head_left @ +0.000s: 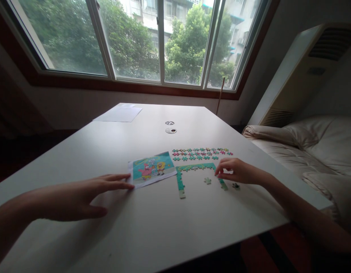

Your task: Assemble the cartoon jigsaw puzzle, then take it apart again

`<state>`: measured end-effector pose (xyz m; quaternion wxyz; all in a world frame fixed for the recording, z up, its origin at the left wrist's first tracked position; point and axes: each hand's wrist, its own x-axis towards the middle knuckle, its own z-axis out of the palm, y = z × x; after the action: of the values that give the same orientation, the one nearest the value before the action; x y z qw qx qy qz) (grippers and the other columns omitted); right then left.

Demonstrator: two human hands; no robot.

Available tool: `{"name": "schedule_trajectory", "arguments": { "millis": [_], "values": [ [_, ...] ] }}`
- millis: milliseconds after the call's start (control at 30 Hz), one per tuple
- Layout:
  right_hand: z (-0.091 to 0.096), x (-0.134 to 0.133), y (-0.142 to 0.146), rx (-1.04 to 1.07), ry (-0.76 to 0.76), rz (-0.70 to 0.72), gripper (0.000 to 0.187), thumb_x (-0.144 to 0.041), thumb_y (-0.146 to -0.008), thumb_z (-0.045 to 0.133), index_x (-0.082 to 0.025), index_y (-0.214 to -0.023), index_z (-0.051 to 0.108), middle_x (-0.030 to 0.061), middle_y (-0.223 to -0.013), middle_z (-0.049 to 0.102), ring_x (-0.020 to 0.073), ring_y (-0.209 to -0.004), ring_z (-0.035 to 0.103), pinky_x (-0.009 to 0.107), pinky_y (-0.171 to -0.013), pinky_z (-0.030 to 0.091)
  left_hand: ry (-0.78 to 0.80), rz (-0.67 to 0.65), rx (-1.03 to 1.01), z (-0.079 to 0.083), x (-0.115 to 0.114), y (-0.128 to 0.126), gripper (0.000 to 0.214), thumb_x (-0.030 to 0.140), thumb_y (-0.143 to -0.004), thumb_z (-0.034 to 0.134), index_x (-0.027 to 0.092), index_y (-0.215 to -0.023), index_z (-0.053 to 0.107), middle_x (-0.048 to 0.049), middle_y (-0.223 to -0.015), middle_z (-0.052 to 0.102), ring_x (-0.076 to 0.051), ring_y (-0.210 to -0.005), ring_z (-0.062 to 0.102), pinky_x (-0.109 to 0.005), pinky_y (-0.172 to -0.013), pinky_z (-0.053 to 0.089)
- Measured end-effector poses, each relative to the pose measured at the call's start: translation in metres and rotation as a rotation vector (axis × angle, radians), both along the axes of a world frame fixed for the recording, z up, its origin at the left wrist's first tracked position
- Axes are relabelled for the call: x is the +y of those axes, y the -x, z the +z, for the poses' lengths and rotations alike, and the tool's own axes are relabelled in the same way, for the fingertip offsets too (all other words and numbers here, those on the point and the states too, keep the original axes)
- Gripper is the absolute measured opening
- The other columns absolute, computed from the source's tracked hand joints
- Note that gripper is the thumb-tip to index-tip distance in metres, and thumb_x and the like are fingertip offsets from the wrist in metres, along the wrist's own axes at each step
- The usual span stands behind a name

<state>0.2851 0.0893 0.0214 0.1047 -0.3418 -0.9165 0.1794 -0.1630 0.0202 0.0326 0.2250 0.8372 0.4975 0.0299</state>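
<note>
- Left of the puzzle frame [192, 167]: left hand [78, 197] lies flat, fingers wide, tips on a corner of the reference picture [153, 168], probably pinning it.
- At the frame's right leg: right hand [239, 172], fingers drawn narrow, tips on the edge; cannot tell if a piece is pinched.
- Behind the frame: loose pieces [202, 153] in rows, seemingly sorted for picking.
- Inside the frame: one stray piece [207, 181] on the bench [164, 227].

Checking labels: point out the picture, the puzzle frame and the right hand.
picture [152, 168]: head view, middle of the print.
puzzle frame [195, 167]: head view, its top strip.
right hand [240, 172]: head view, back of the hand.
</note>
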Motion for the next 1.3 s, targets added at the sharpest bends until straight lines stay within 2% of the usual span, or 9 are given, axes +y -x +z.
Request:
{"name": "schedule_trajectory", "arguments": {
  "millis": [133, 267, 433, 567, 667, 767, 833, 1000, 1300],
  "values": [
    [-0.008, -0.008, 0.015, -0.022, -0.104, 0.042, 0.021, -0.032, -0.083, 0.053, -0.019, -0.094, 0.066, 0.0068, -0.083, 0.062, 0.0145, -0.074, 0.055, 0.025, -0.068, 0.041, 0.03, 0.011, -0.022, -0.002, -0.001, 0.001, 0.047, 0.035, -0.075, 0.056, 0.039, -0.121, 0.05, 0.008, -0.137, 0.04, -0.027, -0.123, 0.04, -0.04, -0.098, 0.034],
    [-0.015, -0.015, 0.027, -0.011, -0.145, 0.078, 0.018, -0.03, -0.084, 0.052, -0.021, -0.092, 0.066, 0.0053, -0.083, 0.064, 0.0148, -0.076, 0.056, 0.025, -0.069, 0.041, 0.054, 0.02, -0.003, 0.004, -0.003, -0.001, 0.051, 0.029, -0.074, 0.056, 0.04, -0.124, 0.048, 0.0087, -0.139, 0.036, -0.029, -0.124, 0.037, -0.042, -0.099, 0.032],
    [-0.016, -0.026, 0.043, 0.019, -0.158, 0.111, 0.014, -0.027, -0.083, 0.054, -0.021, -0.089, 0.064, 0.0045, -0.083, 0.064, 0.0147, -0.078, 0.057, 0.027, -0.073, 0.041, -0.046, -0.062, 0.087, 0.01, 0.0, -0.012, 0.05, 0.027, -0.081, 0.049, 0.038, -0.128, 0.042, 0.0061, -0.138, 0.039, -0.026, -0.125, 0.035, -0.041, -0.1, 0.031],
    [-0.015, -0.029, 0.052, -0.013, -0.173, 0.095, 0.018, -0.033, -0.081, 0.056, -0.021, -0.092, 0.063, 0.005, -0.086, 0.064, 0.017, -0.081, 0.056, 0.03, -0.075, 0.041, -0.214, -0.154, 0.067, -0.001, 0.0, -0.039, 0.04, 0.034, -0.083, 0.05, 0.037, -0.123, 0.048, 0.0019, -0.129, 0.048, -0.024, -0.117, 0.044, -0.036, -0.097, 0.037],
    [-0.015, -0.028, 0.059, -0.013, -0.156, 0.075, 0.018, -0.036, -0.079, 0.058, -0.02, -0.087, 0.061, 0.0043, -0.084, 0.064, 0.0172, -0.081, 0.056, 0.03, -0.076, 0.041, -0.342, -0.194, 0.057, -0.015, -0.013, -0.071, 0.04, 0.037, -0.085, 0.047, 0.035, -0.125, 0.045, -0.0012, -0.127, 0.049, -0.024, -0.114, 0.046, -0.04, -0.096, 0.038],
    [-0.015, -0.025, 0.065, -0.013, -0.079, 0.077, 0.017, -0.035, -0.077, 0.061, -0.019, -0.082, 0.059, 0.0042, -0.084, 0.062, 0.0166, -0.08, 0.055, 0.029, -0.073, 0.041, -0.382, -0.214, 0.051, -0.028, -0.03, -0.098, 0.044, 0.038, -0.086, 0.047, 0.033, -0.129, 0.04, -0.0036, -0.125, 0.051, -0.026, -0.113, 0.047, -0.045, -0.097, 0.036],
    [-0.014, -0.023, 0.067, -0.029, -0.014, 0.071, 0.018, -0.035, -0.075, 0.063, -0.018, -0.081, 0.058, 0.0045, -0.084, 0.061, 0.0162, -0.078, 0.054, 0.028, -0.07, 0.042, -0.364, -0.203, 0.038, -0.035, -0.038, -0.108, 0.05, 0.039, -0.087, 0.046, 0.031, -0.135, 0.032, -0.0044, -0.131, 0.046, -0.027, -0.117, 0.043, -0.044, -0.098, 0.036],
    [-0.015, -0.025, 0.071, 0.016, 0.044, 0.063, 0.021, -0.035, -0.071, 0.067, -0.019, -0.078, 0.056, 0.0026, -0.082, 0.06, 0.0152, -0.077, 0.052, 0.027, -0.068, 0.041, -0.283, -0.196, 0.054, -0.044, -0.042, -0.116, 0.053, 0.042, -0.089, 0.038, 0.024, -0.138, 0.027, -0.0088, -0.142, 0.032, -0.03, -0.126, 0.033, -0.048, -0.101, 0.031],
    [-0.021, -0.034, 0.086, 0.278, 0.064, 0.004, 0.007, -0.025, -0.077, 0.059, -0.019, -0.075, 0.059, -0.0006, -0.07, 0.062, 0.0096, -0.062, 0.053, 0.021, -0.059, 0.042, -0.249, -0.219, 0.072, -0.043, -0.04, -0.119, 0.051, 0.045, -0.092, 0.03, 0.029, -0.14, 0.02, -0.0027, -0.145, 0.026, -0.03, -0.129, 0.027, -0.051, -0.103, 0.026]
  ]
}}
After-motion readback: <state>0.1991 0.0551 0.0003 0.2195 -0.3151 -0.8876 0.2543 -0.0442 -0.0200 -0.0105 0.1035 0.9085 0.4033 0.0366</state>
